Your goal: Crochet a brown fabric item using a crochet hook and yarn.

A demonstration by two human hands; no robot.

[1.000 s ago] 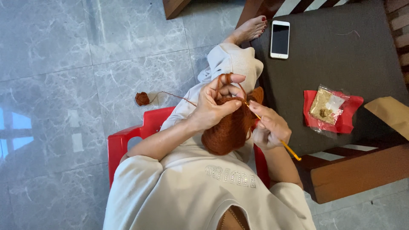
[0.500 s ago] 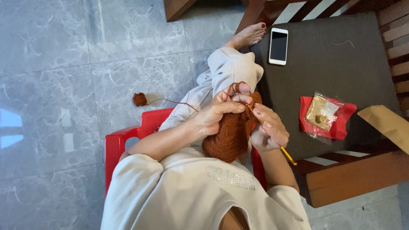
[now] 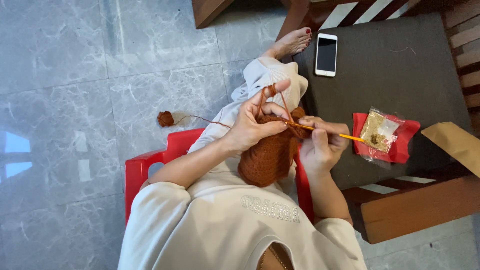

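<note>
Crochet piece [image 3: 267, 157] in rust-orange yarn sits in my lap, right about dead centre of the view, bunched up between both my hands. My left hand [image 3: 255, 125] is pinching the top edge of it, thumb and fingers closed on the fabric, with my index finger sticking up toward 12 o'clock and the working yarn [image 3: 261, 100] looped round it. My right hand [image 3: 320, 145] is clenched around the yellow crochet hook [image 3: 325, 132], which lies nearly flat: tip buried in the top edge of the piece, tail end poking out toward 3 o'clock.

From my left hand the strand runs off toward 9 o'clock to a small yarn ball [image 3: 165, 118] on the grey marble floor [image 3: 75, 75], well apart from me. I'm on a red plastic chair [image 3: 150, 165].

Over at 2 o'clock there's a dark cushioned seat [image 3: 400, 65] in a wooden frame, with a white smartphone [image 3: 326, 54] lying face up at 1 o'clock, and a clear packet on a red wrapper [image 3: 382, 132] just beyond the hook's tail. My bare foot [image 3: 292, 42] is up at 12 o'clock, touching the cushion's edge.
</note>
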